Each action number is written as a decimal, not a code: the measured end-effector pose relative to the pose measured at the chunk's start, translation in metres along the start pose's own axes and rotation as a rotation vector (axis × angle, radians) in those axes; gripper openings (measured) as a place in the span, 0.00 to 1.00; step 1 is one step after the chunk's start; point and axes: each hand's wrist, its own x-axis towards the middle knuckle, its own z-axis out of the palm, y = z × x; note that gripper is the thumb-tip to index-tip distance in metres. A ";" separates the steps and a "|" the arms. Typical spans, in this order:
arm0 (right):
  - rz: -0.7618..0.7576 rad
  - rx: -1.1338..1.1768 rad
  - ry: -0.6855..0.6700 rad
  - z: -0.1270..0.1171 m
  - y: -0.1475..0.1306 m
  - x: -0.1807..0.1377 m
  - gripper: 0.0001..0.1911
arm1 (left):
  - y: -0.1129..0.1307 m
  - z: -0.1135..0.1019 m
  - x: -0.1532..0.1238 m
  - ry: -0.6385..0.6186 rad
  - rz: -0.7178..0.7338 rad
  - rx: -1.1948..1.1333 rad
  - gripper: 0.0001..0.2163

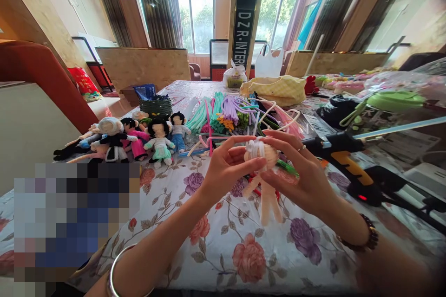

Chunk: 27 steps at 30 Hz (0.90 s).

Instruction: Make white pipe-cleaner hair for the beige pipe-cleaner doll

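Observation:
Between my two hands is a small pipe-cleaner doll [269, 198], its peach body and legs hanging down above the table. White strands wrap part of its round head. My left hand [232, 162] pinches the head from the left, thumb across the front and fingers at the top. From the right, my right hand [299, 167] closes on the same head, fingertips on top and thumb underneath. Behind the doll, partly hidden, lie a green-handled item [287, 167] and something red.
Finished dolls [158, 141] sit at the left, near a dark round basket [155, 106]. Bundles of coloured pipe cleaners [230, 113] lie beyond my hands. A black and orange glue gun [351, 167] stands at the right. Farther back are a yellow checked pouch [275, 90] and plastic bags [269, 61].

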 end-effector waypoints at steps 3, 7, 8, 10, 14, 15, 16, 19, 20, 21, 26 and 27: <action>0.014 0.001 0.009 0.001 0.003 0.001 0.20 | 0.000 0.000 0.000 0.000 -0.005 0.004 0.19; -0.018 0.011 -0.010 0.000 0.007 0.003 0.19 | -0.002 -0.001 0.001 -0.001 -0.002 -0.002 0.18; -0.030 0.004 -0.007 0.000 0.008 0.003 0.18 | -0.002 -0.001 0.001 -0.004 -0.004 0.000 0.18; -0.048 -0.016 0.001 0.001 0.010 0.002 0.18 | -0.003 -0.002 0.002 -0.010 -0.011 0.004 0.17; -0.041 -0.045 0.000 0.003 0.010 0.001 0.18 | -0.004 -0.005 0.003 -0.019 -0.035 -0.022 0.17; -0.023 -0.047 -0.006 0.003 0.009 0.001 0.18 | -0.003 -0.006 0.003 -0.021 -0.052 -0.028 0.17; -0.003 -0.045 -0.013 0.003 0.008 0.001 0.19 | -0.003 -0.006 0.004 -0.023 -0.071 -0.032 0.17; 0.046 -0.031 -0.025 0.002 0.006 0.002 0.21 | -0.002 -0.009 0.004 -0.031 -0.127 -0.064 0.17; 0.052 -0.028 -0.022 0.002 0.005 0.002 0.21 | -0.002 -0.009 0.004 -0.035 -0.143 -0.085 0.17; 0.055 -0.026 -0.017 0.002 0.005 0.002 0.22 | -0.002 -0.010 0.004 -0.040 -0.155 -0.108 0.17; 0.060 0.008 0.013 0.005 0.005 0.001 0.22 | -0.005 -0.012 0.005 -0.077 -0.203 -0.192 0.17; 0.062 0.018 0.019 0.005 0.005 0.000 0.22 | -0.005 -0.013 0.005 -0.086 -0.206 -0.203 0.17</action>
